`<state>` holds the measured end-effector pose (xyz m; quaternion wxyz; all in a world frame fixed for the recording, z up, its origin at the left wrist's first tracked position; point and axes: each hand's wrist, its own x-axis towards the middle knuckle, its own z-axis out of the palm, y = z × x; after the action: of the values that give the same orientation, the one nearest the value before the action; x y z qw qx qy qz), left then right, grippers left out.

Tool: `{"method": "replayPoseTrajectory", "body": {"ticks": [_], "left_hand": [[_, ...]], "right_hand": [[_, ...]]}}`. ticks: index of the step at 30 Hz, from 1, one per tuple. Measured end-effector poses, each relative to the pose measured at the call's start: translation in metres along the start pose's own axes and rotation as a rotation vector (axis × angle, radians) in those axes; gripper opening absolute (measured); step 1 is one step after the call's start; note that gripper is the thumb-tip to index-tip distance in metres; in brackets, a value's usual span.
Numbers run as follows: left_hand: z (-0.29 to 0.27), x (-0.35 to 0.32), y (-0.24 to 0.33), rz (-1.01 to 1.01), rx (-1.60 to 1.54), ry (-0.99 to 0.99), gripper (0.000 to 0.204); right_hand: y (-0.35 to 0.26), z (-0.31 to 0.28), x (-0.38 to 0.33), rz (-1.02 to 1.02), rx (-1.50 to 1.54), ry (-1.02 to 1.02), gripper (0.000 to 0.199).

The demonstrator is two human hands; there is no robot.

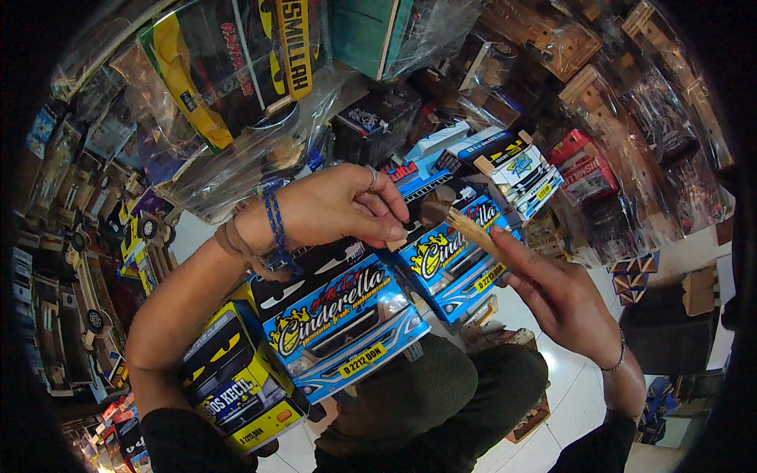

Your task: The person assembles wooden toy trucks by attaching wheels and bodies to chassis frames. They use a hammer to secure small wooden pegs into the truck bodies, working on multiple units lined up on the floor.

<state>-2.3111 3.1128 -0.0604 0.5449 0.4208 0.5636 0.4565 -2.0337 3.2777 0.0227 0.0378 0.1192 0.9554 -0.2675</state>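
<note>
My left hand (339,206) is closed in a pinch on a small pale wooden piece (397,240). It is held above the gap between two blue toy truck fronts, the nearer truck (339,323) and the farther truck (457,264). Gripped in my right hand (561,303) is a hammer with a wooden handle (471,233). The dark hammer head (436,208) is over the farther blue truck, just right of my left fingertips. Part of that truck's top is hidden behind the hammer and my fingers.
A yellow and black toy truck (244,386) stands at the near left, and a white one (522,175) beyond the blue pair. Plastic-wrapped trucks (236,71) and stacked wooden bodies (631,102) crowd the far side and both flanks. My bent legs (441,402) are below.
</note>
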Motion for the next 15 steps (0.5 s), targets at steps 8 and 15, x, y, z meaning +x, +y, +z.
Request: {"method": "replayPoseTrajectory", "body": {"ticks": [8, 15], "left_hand": [[-0.0027, -0.0001, -0.0012, -0.014, 0.013, -0.021, 0.031], [-0.0028, 0.0000, -0.0021, -0.016, -0.003, -0.027, 0.032]], "right_hand": [[-0.0067, -0.0008, 0.0040, -0.036, -0.058, 0.018, 0.053], [-0.0057, -0.0013, 0.0046, -0.031, -0.082, -0.005, 0.052]]}}
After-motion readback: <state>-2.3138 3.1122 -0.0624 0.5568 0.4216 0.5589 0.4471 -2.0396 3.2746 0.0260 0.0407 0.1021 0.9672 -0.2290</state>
